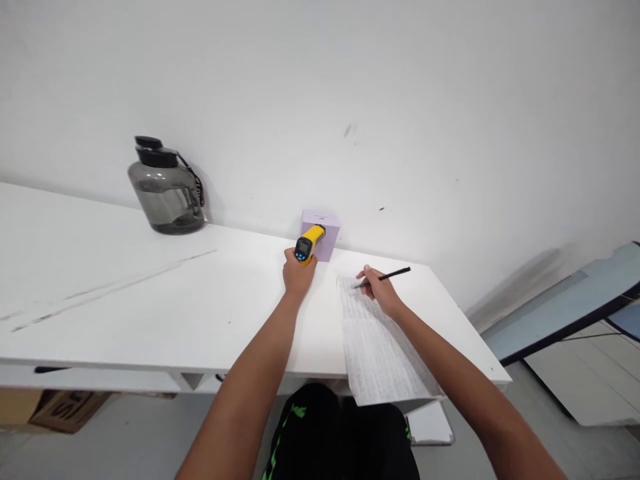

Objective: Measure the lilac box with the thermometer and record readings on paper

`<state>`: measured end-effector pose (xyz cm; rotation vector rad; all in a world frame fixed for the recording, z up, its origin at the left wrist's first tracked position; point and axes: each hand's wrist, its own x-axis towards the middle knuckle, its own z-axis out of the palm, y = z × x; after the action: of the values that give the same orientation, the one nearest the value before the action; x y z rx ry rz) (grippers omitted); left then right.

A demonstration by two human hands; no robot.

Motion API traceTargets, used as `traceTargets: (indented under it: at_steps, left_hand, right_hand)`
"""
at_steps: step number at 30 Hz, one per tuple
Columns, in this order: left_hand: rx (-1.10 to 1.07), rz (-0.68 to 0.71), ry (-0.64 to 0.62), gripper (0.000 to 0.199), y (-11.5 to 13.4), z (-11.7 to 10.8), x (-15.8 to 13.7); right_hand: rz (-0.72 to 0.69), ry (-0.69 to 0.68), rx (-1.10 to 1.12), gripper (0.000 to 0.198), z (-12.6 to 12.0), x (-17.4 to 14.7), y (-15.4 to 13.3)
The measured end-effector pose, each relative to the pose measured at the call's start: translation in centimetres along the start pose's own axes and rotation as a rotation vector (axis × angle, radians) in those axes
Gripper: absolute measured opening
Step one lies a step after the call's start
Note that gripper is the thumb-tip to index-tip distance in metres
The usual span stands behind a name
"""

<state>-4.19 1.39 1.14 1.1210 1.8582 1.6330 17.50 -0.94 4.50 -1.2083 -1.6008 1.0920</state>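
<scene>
My left hand (299, 272) is wrapped round the grip of a yellow and black infrared thermometer (313, 238), its small screen and blue buttons facing me. Just beyond it, against the wall, a pale purple box (327, 243) stands on the table. In my right hand (379, 288) is a slim black pen (397, 273), its tip at the upper part of a paper sheet (373, 347). Rows of small print or writing cover the sheet, too fine to read. Its lower end hangs over the table's front edge.
A large grey see-through water jug (173, 197) with a black lid stands at the left by the wall. The white table (125, 293) ends at the right. Below are a cardboard box (70, 410) and a white flat object (429, 423). A pale panel (565, 300) leans at the right.
</scene>
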Motion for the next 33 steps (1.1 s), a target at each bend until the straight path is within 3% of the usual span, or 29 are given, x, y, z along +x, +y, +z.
traceTargets:
  at_steps: [2, 5, 9, 14, 21, 26, 33]
  left_hand:
    - [-0.005, 0.020, -0.002, 0.043, -0.2, 0.2, 0.0]
    - [-0.041, 0.055, -0.002, 0.045, -0.5, 0.5, 0.2]
    - [-0.062, 0.067, -0.010, 0.038, -0.8, 0.8, 0.4]
    - [-0.073, 0.132, -0.030, 0.030, -0.8, 1.0, 0.5]
    - [0.164, 0.217, 0.012, 0.028, -0.4, 0.7, 0.0]
    - [0.543, 0.366, -0.003, 0.034, 0.0, 0.8, -0.1]
    - [0.721, 0.296, 0.004, 0.039, 0.7, 0.6, -0.5]
  right_hand:
    - [-0.019, 0.093, 0.074, 0.064, 1.5, 2.6, 1.4]
    - [-0.002, 0.118, 0.114, 0.065, 3.2, 4.2, 3.7]
    - [0.047, 0.153, 0.043, 0.062, 3.5, 2.4, 5.3]
    - [0.160, 0.057, 0.010, 0.063, 2.4, 0.2, 3.7]
    - [0.043, 0.205, 0.133, 0.064, 2.9, 1.1, 4.3]
    - [0.057, 0.186, 0.189, 0.059, 2.9, 1.1, 5.2]
    - [0.059, 0.181, 0.221, 0.055, 2.7, 0.9, 4.8]
